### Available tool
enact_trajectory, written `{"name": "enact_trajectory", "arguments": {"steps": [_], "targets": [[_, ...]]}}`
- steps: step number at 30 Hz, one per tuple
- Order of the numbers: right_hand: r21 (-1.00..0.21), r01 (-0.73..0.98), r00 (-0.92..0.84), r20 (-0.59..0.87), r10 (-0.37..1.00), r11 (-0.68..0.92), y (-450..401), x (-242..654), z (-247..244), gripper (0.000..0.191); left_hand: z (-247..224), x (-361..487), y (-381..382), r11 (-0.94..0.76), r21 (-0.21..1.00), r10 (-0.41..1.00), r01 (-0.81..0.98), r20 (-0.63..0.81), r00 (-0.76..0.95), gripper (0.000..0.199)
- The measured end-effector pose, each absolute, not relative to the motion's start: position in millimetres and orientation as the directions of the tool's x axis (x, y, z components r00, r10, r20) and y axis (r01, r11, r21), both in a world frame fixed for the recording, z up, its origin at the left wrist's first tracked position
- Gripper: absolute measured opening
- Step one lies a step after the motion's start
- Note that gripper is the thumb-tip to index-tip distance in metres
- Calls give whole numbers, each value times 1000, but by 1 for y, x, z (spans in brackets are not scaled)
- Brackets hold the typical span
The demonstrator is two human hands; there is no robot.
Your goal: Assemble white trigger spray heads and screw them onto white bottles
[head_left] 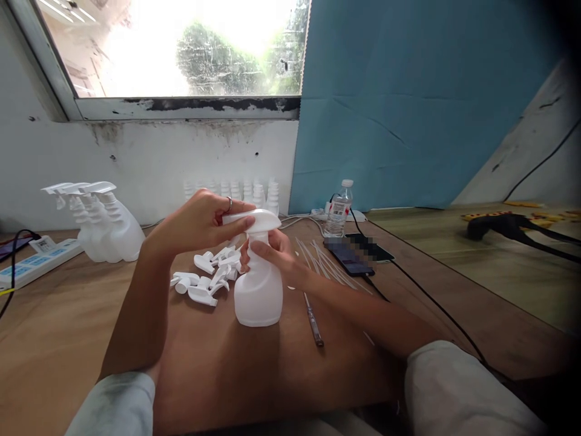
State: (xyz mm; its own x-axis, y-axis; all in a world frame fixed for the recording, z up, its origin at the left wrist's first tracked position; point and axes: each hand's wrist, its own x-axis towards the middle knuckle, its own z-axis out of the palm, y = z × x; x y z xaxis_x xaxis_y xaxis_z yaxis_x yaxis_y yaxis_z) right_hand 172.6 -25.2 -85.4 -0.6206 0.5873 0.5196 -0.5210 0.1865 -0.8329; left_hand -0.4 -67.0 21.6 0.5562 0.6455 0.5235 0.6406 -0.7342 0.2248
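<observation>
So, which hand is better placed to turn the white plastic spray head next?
Probably the left hand: it has the spray head between thumb and fingers, while the right hand grips the translucent white plastic bottle just below.

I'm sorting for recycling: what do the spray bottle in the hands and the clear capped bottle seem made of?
The spray bottle looks like plastic, satin and milky: light seems to diffuse through its wall. The clear bottle is probably plastic, smooth and glossy: it looks transparent, with bright highlights.
</observation>
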Motion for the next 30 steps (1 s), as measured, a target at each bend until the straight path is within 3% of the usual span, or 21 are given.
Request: {"name": "enact_trajectory", "arguments": {"steps": [6,10,16,23,27,30], "targets": [[-803,-567,-605,555,571,180,-26,173,-87,26,21,-1,-67,-723,283,671,631,507,542,30],[-826,-501,-595,546,590,259,-29,173,-88,23,21,-2,-68,-715,316,687,624,488,539,32],[-766,-613,-593,608,528,193,-29,174,-90,24,20,-2,-71,-715,352,693,604,475,542,31],[-777,-570,-567,606,558,266,-30,171,-89,28,18,0,-74,-690,364,717,626,466,519,31],[-818,-540,-616,546,568,199,-25,172,-86,28,19,-4,-68,-691,314,713,651,443,544,35],[-890,-448,-718,413,560,83,-19,175,-81,33,21,-10,-64,-707,182,681,684,436,588,36]]}}
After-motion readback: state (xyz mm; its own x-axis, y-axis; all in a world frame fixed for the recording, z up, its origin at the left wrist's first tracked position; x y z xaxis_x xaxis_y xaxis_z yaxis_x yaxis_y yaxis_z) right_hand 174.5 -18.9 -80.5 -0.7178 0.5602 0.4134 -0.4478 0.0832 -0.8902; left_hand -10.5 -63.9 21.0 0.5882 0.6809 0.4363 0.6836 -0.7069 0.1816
